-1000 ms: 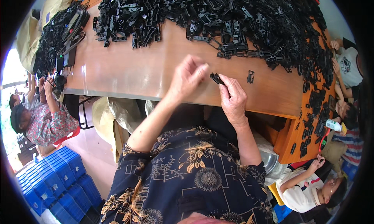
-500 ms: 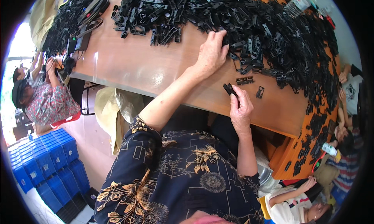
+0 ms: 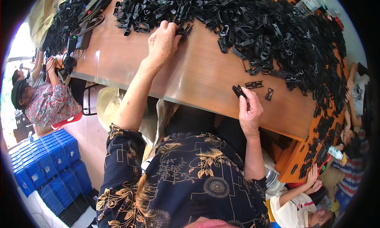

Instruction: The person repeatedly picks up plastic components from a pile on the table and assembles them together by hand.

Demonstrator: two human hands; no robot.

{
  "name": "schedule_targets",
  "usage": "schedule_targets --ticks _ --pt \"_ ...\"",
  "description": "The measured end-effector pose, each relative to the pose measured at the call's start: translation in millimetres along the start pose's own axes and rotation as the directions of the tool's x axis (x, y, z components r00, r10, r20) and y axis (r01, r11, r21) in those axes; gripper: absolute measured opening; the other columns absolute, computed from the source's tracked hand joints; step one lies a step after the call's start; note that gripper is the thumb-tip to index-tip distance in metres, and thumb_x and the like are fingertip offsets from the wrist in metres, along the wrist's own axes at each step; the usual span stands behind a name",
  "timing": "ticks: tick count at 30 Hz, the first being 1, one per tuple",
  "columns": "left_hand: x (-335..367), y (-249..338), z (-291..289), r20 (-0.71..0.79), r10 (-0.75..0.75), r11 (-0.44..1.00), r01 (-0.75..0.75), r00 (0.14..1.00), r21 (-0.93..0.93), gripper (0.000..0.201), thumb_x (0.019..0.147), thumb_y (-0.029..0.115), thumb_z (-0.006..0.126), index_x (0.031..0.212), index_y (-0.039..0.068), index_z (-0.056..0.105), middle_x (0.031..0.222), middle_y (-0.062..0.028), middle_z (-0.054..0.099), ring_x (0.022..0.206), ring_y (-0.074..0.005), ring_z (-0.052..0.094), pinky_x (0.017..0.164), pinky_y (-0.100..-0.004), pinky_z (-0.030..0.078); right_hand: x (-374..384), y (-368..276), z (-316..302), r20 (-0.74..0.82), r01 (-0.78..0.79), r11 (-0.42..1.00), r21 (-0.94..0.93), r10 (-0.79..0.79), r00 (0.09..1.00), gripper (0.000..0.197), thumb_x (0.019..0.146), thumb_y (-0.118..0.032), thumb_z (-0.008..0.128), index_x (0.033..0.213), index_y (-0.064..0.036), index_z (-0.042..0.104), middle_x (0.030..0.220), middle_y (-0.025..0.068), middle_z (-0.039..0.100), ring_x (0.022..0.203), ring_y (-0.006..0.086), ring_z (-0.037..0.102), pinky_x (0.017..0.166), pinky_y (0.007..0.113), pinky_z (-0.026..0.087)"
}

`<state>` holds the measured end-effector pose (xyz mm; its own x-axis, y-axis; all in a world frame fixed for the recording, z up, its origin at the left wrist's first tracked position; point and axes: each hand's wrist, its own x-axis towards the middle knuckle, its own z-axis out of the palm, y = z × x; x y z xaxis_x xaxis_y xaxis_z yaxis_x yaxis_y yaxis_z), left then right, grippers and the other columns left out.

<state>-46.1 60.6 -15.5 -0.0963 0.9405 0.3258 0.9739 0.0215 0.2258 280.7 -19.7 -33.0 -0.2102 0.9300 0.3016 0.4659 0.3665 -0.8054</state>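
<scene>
My left hand (image 3: pixel 163 43) is at the near edge of a large heap of black plastic parts (image 3: pixel 253 26). Its fingers are curled and its thumb is drawn in against a dark part (image 3: pixel 184 30) of the same kind; the fingertips are partly hidden. Above the table's near edge, my right hand (image 3: pixel 251 114) pinches a small, narrow black plastic part (image 3: pixel 238 91) between thumb and fingers. Just beyond it, a slotted black part (image 3: pixel 254 84) lies flat on the wooden table (image 3: pixel 213 73), with a smaller black frame-like part (image 3: pixel 269 94) to its right.
A black device with a strap (image 3: pixel 88 26) stands at the far left, beside more black parts. A clear plastic bottle (image 3: pixel 309 3) lies at the far right. Blue bins (image 3: pixel 47 156) are stacked on the lower left. Other people sit on both sides, one in a floral shirt (image 3: pixel 51 103).
My left hand has moved left along the heap's edge, to some dark parts there. The right hand has shifted slightly right and down, with the black part still pinched in it.
</scene>
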Motion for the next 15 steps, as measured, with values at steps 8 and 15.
schedule_targets --ticks 8,15 --pt "-51 47 -18 0.348 0.022 0.136 0.342 0.937 -0.930 0.041 0.093 0.007 0.065 0.131 0.002 0.051 0.100 -0.0025 0.065 0.086 -0.0082 0.060 0.072 -0.0228 0.050 8 -29 -5 0.222 -0.413 0.668 0.618 0.356 0.908 0.021 0.095 -0.003 0.059 0.115 0.0018 0.062 0.096 0.0049 0.068 0.075 0.0102 0.064 0.066 0.023 0.051" --pt "-88 99 -23 0.322 0.219 -0.040 0.338 0.921 -0.940 0.051 0.096 0.005 0.058 0.144 0.003 0.038 0.117 -0.0090 0.063 0.101 -0.0127 0.061 0.088 -0.0262 0.051 13 -43 2 0.340 -0.465 0.470 0.750 0.329 0.881 0.020 0.095 -0.009 0.062 0.113 0.0000 0.063 0.093 0.0035 0.069 0.069 0.0067 0.062 0.061 0.020 0.049"
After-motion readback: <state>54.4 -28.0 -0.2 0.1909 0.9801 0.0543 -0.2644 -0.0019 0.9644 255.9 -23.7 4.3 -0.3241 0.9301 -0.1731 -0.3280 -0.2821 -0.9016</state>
